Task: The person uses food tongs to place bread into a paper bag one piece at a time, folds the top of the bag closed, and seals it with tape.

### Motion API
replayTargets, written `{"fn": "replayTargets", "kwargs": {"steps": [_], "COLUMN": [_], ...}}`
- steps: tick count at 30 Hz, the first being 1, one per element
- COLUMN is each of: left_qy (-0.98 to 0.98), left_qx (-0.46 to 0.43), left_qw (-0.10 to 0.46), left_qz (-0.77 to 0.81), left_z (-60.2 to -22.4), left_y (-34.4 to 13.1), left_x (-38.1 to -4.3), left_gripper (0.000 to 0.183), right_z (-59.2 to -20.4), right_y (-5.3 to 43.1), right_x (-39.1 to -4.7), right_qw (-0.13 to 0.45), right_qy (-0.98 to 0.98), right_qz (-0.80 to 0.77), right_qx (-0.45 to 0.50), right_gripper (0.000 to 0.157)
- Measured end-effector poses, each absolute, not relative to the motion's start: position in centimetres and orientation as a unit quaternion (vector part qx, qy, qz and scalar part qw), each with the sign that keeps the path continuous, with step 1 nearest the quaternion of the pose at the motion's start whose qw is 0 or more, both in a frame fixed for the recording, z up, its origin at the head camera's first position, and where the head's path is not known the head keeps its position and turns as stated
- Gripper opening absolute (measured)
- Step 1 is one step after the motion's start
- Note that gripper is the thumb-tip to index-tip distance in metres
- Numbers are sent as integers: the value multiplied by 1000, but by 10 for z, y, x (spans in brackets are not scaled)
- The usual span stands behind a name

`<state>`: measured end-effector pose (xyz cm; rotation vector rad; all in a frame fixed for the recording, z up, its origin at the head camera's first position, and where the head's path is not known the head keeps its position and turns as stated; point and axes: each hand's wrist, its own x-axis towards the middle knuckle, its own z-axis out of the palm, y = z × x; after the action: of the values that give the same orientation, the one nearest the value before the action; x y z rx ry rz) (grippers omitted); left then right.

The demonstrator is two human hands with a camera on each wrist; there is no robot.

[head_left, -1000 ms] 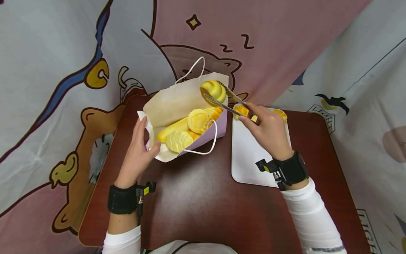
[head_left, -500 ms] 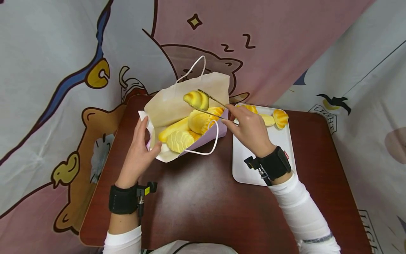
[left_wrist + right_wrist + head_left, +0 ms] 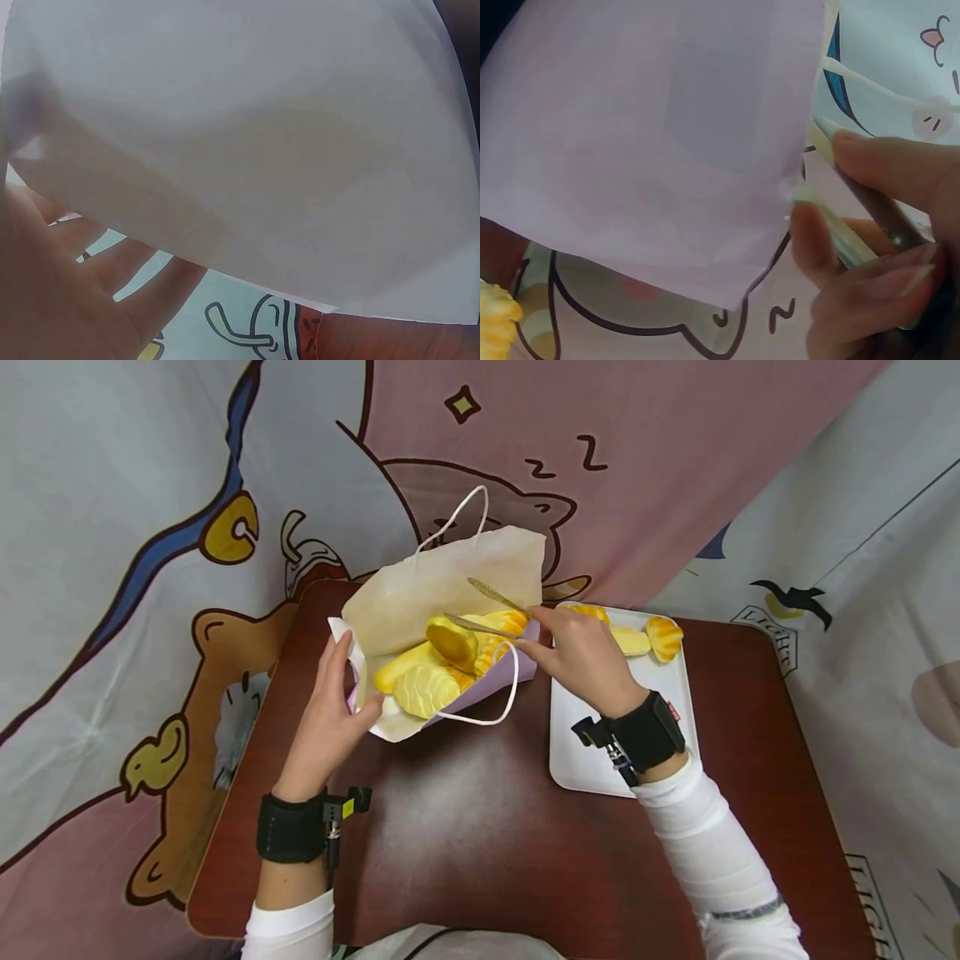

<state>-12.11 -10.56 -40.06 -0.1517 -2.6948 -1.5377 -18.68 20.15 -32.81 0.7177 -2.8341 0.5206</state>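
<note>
In the head view a lilac paper bag (image 3: 487,683) with a cream inside lies tilted on the table, mouth toward me. Several yellow breads fill it, one a ridged oval (image 3: 426,692). On top sits a rounded roll (image 3: 452,643), apart from the tongs' upper arm. My right hand (image 3: 585,656) grips metal tongs (image 3: 483,627), their arms spread over the bag's mouth. My left hand (image 3: 324,714) rests at the bag's left corner, fingers straight along the side, thumb over the front rim. The left wrist view shows spread fingers (image 3: 131,266) partly hidden behind paper.
A white tray (image 3: 577,735) lies to the bag's right, under my right forearm. Near its far edge are a shell-shaped bread (image 3: 664,639), a pale bread (image 3: 632,642) and an orange-topped one (image 3: 591,612). White rope handles (image 3: 510,693) stick out from the bag. A printed curtain (image 3: 637,485) surrounds the table.
My right hand has moved left from above the tray to the bag. The roll has dropped out of the tongs onto the other breads. The left hand has stayed in place.
</note>
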Motion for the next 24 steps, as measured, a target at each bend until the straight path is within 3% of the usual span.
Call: {"fn": "replayTargets", "kwargs": {"steps": [8, 24], "left_qy": [-868, -865], "left_qx": [-51, -49], "left_qw": [12, 15], "left_qz": [-493, -499], "left_z": [-400, -400], "left_y": [-102, -102], "left_x": [-122, -121], "left_gripper": [85, 85], "right_z": [-324, -336], "right_y": [205, 218], "right_x": [-185, -177], "right_qw": [59, 90], "right_qy": [-954, -945], "right_qz": [179, 270], "right_qx": [233, 160], "right_gripper": [36, 49]}}
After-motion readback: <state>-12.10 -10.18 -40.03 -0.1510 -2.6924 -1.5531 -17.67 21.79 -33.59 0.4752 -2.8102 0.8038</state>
